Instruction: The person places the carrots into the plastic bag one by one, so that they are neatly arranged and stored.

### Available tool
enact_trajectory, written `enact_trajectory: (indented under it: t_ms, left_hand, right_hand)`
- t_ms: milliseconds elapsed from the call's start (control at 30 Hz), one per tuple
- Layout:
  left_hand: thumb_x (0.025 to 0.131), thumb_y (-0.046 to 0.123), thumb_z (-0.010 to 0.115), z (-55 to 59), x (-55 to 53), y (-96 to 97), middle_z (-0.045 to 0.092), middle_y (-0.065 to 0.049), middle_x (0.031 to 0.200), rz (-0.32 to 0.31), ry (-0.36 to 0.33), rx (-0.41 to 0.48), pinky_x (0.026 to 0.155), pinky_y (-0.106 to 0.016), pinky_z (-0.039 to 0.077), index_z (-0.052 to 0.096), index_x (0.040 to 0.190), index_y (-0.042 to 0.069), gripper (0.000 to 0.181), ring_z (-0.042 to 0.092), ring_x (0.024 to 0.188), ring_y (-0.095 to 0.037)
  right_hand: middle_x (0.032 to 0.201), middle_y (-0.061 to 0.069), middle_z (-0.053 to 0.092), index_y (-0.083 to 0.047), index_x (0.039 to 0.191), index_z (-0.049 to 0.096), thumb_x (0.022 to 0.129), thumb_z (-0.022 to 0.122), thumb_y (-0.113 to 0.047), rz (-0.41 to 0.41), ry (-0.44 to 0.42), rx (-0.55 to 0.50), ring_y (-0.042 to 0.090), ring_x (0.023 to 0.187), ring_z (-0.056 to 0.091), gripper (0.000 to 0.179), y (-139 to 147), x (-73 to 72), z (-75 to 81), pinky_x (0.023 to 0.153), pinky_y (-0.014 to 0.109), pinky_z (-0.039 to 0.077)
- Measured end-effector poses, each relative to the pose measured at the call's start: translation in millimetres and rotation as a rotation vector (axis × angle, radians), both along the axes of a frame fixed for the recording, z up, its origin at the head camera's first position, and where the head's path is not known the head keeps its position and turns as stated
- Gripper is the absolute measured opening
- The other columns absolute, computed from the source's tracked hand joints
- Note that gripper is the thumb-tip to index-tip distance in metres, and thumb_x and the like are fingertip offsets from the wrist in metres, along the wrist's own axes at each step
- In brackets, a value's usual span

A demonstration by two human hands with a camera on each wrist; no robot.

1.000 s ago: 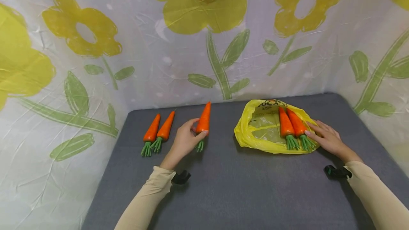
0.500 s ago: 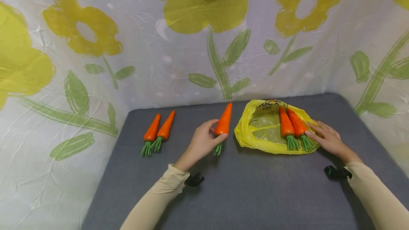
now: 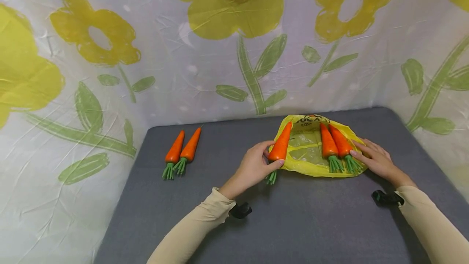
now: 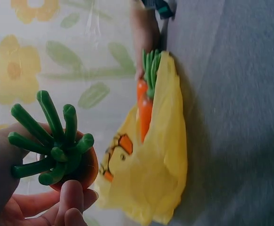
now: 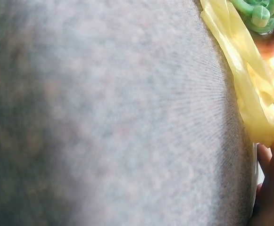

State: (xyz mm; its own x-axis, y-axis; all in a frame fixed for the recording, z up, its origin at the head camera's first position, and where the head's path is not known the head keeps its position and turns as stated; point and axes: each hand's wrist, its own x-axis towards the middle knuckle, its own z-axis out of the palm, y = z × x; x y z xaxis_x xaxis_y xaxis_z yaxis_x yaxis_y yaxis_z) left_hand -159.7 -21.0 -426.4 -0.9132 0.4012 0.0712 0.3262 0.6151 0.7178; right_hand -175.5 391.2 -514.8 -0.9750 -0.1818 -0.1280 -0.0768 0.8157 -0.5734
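My left hand (image 3: 253, 170) pinches a carrot (image 3: 281, 144) with a moulded-looking green top, thumb in front and fingers behind. Its orange tip points up and slightly right, overlapping the left rim of a yellow plastic bag (image 3: 304, 170). Two more carrots lie side by side at the bag's right, the left one (image 3: 328, 146) next to the right one (image 3: 340, 139). My right hand (image 3: 377, 162) holds the bag's right edge, its thumb close to the right carrot's top. In the left wrist view the held carrot's green top (image 4: 56, 141) faces the camera.
A pair of carrots (image 3: 189, 148) lies at the left of the grey table (image 3: 293, 223), green tops toward me. Behind the table hangs a white cloth (image 3: 165, 72) with yellow flowers. Each wrist bears a black camera mount (image 3: 239, 210).
My left hand has carried its carrot rightward from mid-table to the bag's left rim. My right hand, the bag and the other carrots have stayed put.
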Motion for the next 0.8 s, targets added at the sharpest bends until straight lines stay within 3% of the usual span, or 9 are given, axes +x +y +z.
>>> enact_trajectory:
  t_ms: [200,633,800]
  left_hand:
    - [0.087,0.041,0.074,-2.6,1.6,24.0,0.064,0.0,0.1,-0.051,-0.017,-0.023,0.058,-0.017,0.045,0.054,0.14,0.016,0.062,0.056,0.075,-0.009]
    - [0.089,0.043,0.071,-8.7,-4.3,63.8,0.058,0.006,0.081,-0.124,-0.051,-0.018,0.056,-0.018,0.043,0.054,0.14,0.013,0.062,0.051,0.064,-0.006]
    - [0.088,0.045,0.072,-11.3,-10.2,76.2,0.058,0.005,0.075,-0.118,-0.066,-0.006,0.054,-0.019,0.043,0.056,0.137,0.014,0.06,0.051,0.058,-0.006]
  right_hand:
    - [0.161,0.032,0.009,-0.002,0.156,0.022,0.106,0.037,-0.045,0.001,0.0,0.006,0.056,0.147,0.0,0.068,0.7,0.1,0.1,0.105,0.077,0.001]
    - [0.161,0.032,0.012,-0.003,0.156,0.023,0.105,0.039,-0.045,0.0,0.01,-0.002,0.057,0.146,0.004,0.068,-1.1,1.4,0.8,0.104,0.077,0.003]
    - [0.161,0.032,0.012,-0.003,0.156,0.023,0.105,0.039,-0.044,0.009,0.015,-0.004,0.057,0.146,0.004,0.068,-1.2,0.9,1.2,0.104,0.077,0.002]
